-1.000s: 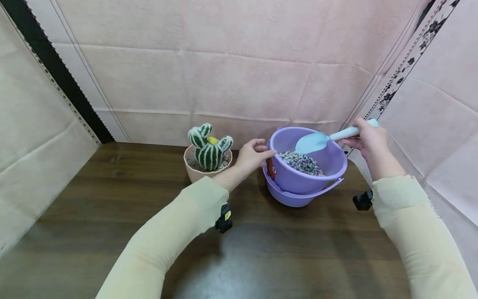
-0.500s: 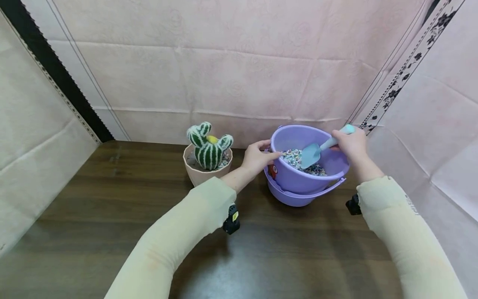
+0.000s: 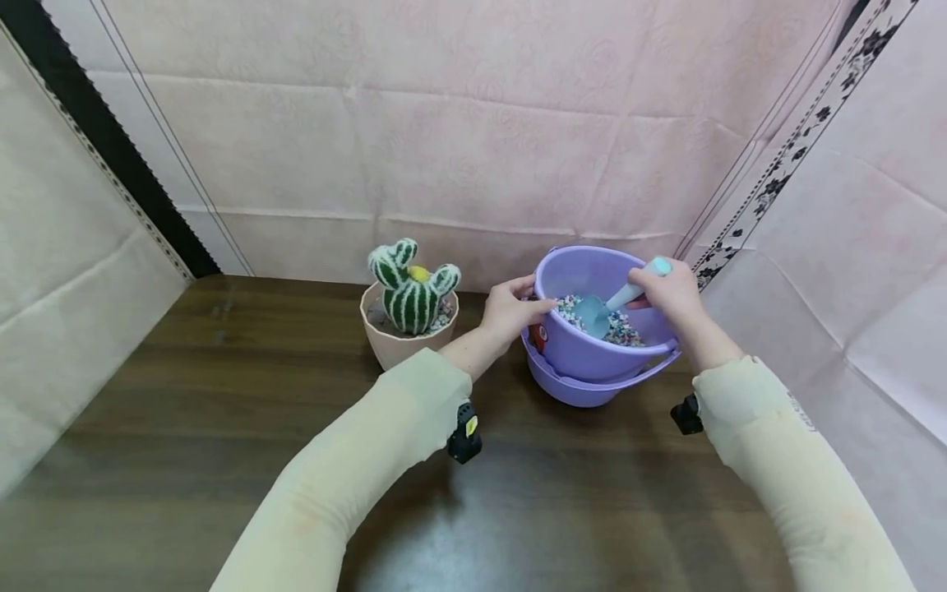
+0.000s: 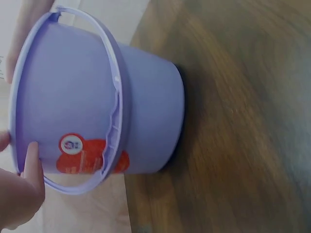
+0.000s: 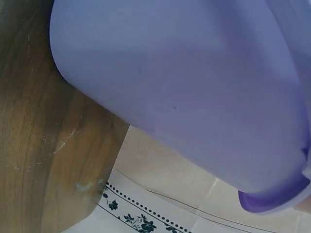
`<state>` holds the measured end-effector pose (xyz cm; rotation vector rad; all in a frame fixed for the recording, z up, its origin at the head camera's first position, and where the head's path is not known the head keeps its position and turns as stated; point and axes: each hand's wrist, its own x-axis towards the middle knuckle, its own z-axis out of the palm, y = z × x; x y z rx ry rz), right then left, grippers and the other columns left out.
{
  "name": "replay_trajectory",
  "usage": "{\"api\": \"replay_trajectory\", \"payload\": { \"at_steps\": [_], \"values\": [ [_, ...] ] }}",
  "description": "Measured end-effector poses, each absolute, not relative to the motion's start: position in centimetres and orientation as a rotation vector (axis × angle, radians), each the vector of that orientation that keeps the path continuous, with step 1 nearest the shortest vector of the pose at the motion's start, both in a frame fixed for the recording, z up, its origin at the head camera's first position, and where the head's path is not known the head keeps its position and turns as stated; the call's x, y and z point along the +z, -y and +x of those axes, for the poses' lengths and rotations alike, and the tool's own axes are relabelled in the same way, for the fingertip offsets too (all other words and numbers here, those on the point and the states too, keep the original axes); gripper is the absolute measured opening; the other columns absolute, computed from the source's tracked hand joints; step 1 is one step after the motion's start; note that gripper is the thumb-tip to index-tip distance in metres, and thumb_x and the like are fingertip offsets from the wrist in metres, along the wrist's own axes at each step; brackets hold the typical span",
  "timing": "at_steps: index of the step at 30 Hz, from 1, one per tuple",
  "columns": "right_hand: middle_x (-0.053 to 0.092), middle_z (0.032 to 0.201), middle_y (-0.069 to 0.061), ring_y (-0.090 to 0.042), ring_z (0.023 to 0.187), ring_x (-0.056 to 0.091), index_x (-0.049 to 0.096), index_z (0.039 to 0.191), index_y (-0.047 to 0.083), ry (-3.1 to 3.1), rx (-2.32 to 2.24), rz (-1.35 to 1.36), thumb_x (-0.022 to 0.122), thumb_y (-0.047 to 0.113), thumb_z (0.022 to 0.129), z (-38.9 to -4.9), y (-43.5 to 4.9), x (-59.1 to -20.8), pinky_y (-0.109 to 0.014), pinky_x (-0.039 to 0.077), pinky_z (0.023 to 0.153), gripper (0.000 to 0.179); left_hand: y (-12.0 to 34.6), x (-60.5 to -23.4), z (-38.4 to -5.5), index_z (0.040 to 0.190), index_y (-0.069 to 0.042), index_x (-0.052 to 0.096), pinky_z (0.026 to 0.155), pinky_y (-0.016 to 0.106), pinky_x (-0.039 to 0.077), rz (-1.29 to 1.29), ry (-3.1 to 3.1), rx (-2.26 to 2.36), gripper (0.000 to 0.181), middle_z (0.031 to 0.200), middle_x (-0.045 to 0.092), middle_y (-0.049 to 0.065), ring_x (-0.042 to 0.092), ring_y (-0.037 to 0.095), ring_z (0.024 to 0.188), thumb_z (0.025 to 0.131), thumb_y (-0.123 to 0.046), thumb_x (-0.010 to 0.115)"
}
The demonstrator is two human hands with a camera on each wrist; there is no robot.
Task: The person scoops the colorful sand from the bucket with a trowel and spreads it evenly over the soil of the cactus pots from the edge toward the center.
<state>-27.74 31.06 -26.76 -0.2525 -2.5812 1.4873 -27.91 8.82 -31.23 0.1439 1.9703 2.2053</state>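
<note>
A purple bucket (image 3: 588, 359) stands on the wooden table, its handle hanging down round the outside. Small multicoloured gravel (image 3: 623, 332) fills its lower part. My left hand (image 3: 510, 311) pinches the bucket's left rim, and in the left wrist view a finger (image 4: 33, 165) lies on the outer wall near a red sticker (image 4: 82, 154). With my right hand (image 3: 669, 294) I grip the handle of a light blue toy shovel (image 3: 593, 315), whose blade dips into the gravel. The right wrist view is mostly filled by the bucket wall (image 5: 170, 87); the shovel is hidden there.
Left of the bucket, a knitted cactus (image 3: 414, 304) sits in a pale pink pot (image 3: 392, 349), close beside my left forearm. Pale cloth walls (image 3: 444, 156) rise behind the table (image 3: 296, 395) and at both sides.
My right hand has moved left and down over the bucket, and the shovel's blade has gone from above the gravel into it. The left hand has shifted slightly right along the rim.
</note>
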Motion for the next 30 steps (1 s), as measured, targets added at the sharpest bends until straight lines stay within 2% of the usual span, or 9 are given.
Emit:
{"api": "replay_trajectory", "payload": {
  "at_steps": [7, 14, 22, 30],
  "values": [
    [0.058, 0.056, 0.009, -0.008, 0.049, 0.065, 0.049, 0.075, 0.007, 2.398, 1.698, -0.238, 0.054, 0.006, 0.081, -27.52, -30.7, -27.01, -0.025, 0.057, 0.055, 0.009, -8.97, -31.22, -27.94, 0.133, -0.002, 0.051, 0.084, 0.033, 0.056, 0.08, -1.925, 2.235, 0.056, 0.129, 0.057, 0.018, 0.064, 0.03, 0.105, 0.08, 0.001, 0.069],
    [0.056, 0.057, 0.004, -0.011, 0.049, 0.065, 0.05, 0.068, 0.008, 2.18, 1.944, -0.249, 0.053, 0.0, 0.081, -27.2, -30.24, -26.58, -0.025, 0.057, 0.052, 0.015, -9.15, -31.05, -27.97, 0.133, -0.002, 0.051, 0.085, 0.032, 0.056, 0.066, -1.906, 2.236, 0.056, 0.13, 0.057, 0.019, 0.063, 0.029, 0.106, 0.08, 0.002, 0.069],
    [0.054, 0.069, 0.0, -0.011, 0.062, 0.064, 0.049, 0.081, 0.005, 1.944, 2.198, -0.392, 0.053, 0.0, 0.085, -26.97, -30.18, -26.43, -0.026, 0.058, 0.056, 0.007, -8.98, -30.86, -27.81, 0.134, -0.003, 0.049, 0.088, 0.034, 0.054, 0.031, -1.899, 2.224, 0.054, 0.132, 0.055, 0.018, 0.062, 0.029, 0.109, 0.083, 0.0, 0.066],
    [0.058, 0.065, -0.003, -0.015, 0.059, 0.063, 0.049, 0.083, 0.005, 1.7, 2.336, -0.472, 0.051, -0.002, 0.085, -26.79, -30.58, -26.33, -0.029, 0.059, 0.056, 0.007, -9.27, -30.72, -27.84, 0.134, -0.005, 0.05, 0.087, 0.032, 0.055, 0.017, -1.94, 2.194, 0.055, 0.13, 0.056, 0.015, 0.063, 0.028, 0.107, 0.082, 0.0, 0.067]
  ]
}}
